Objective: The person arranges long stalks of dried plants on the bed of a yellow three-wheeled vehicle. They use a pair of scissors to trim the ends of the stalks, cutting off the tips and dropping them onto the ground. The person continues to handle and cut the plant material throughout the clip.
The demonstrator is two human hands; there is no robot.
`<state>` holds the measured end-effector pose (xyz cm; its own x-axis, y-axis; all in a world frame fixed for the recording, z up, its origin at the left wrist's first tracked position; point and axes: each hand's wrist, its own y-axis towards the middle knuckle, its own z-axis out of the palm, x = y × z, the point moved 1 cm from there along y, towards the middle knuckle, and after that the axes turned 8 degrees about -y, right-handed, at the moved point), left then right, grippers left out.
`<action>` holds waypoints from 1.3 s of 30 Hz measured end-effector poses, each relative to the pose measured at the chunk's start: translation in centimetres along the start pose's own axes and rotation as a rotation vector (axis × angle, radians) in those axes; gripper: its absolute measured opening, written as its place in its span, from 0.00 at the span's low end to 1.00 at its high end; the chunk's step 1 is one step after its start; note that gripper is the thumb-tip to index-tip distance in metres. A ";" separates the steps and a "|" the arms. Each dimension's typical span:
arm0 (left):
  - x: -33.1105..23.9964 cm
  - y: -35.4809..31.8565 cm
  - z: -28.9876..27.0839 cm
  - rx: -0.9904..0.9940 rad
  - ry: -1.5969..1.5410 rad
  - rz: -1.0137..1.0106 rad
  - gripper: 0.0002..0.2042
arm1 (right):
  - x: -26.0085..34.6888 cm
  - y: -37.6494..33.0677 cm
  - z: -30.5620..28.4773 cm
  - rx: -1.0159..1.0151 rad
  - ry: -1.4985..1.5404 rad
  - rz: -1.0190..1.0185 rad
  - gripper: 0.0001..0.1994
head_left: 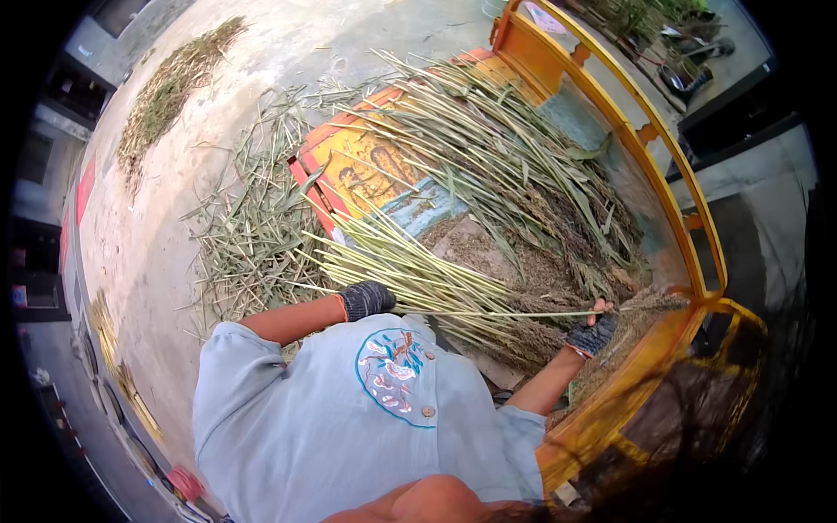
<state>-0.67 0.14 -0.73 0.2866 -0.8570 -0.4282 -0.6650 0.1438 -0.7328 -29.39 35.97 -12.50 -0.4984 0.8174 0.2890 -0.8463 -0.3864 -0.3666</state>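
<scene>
My left hand (366, 300), in a dark knitted glove, is closed at the cut end of a long pale-green stalk (488, 313). The stalk stretches almost level across my front to my right hand (593, 333). That hand, gloved with bare fingertips, pinches it just below its brown, bushy seed head (654, 302). Under the stalk lies a bundle of similar stalks (418, 266), cut ends to the left and seed heads (523, 340) to the right. A larger pile of leafy stalks (514, 148) lies farther off.
A yellow metal cart bed (362, 166) with a red edge carries the stalks. Its yellow side rail (649, 113) rises on the right. Loose seed (475, 244) covers part of the bed. Cut leaves (253, 231) litter the concrete at left, with another plant heap (170, 96) beyond.
</scene>
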 end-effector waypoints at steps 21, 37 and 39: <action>1.9 10.3 7.6 -0.719 -0.531 -0.301 0.10 | -2.7 14.8 14.2 0.474 -0.484 -0.089 0.12; 0.4 8.1 2.3 -0.575 -0.521 -0.059 0.21 | 2.6 11.9 12.1 0.653 -0.443 -0.125 0.12; 0.8 6.8 1.4 -0.635 -0.495 -0.233 0.28 | 1.9 10.3 13.2 0.688 -0.358 0.008 0.11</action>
<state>-3.98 1.14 -6.85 0.6359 -0.4928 -0.5939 -0.7708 -0.4430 -0.4578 -41.58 27.90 -4.07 -0.4358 0.6711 0.5998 -0.7105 -0.6656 0.2284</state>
